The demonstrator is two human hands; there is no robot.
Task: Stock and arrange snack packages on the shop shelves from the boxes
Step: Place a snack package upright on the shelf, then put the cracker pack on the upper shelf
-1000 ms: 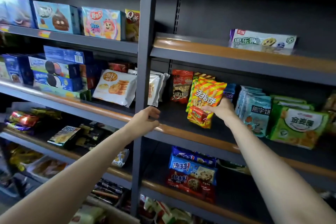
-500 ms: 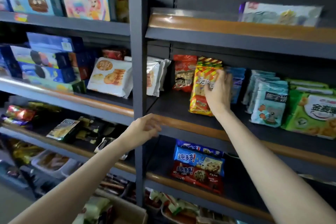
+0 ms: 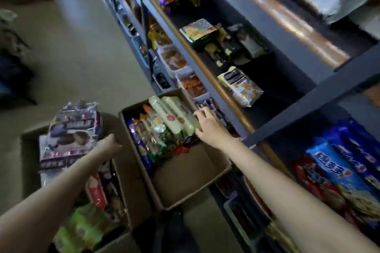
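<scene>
Snack packs (image 3: pixel 164 127) fill two boxes (image 3: pixel 185 178) on the floor beside the shelves (image 3: pixel 232 96). Right hand (image 3: pixel 207 124) rests loosely curled on them; left hand's (image 3: pixel 109 145) grip cannot be told.

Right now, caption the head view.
Right hand reaches pale green packs in a cardboard box beside shop shelves.

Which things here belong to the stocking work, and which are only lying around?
For the job:
right box of snack packs
pale green packs under the right hand
left box, near the left hand
shelf

Lying about:
dark heap on the floor, blurred
</scene>
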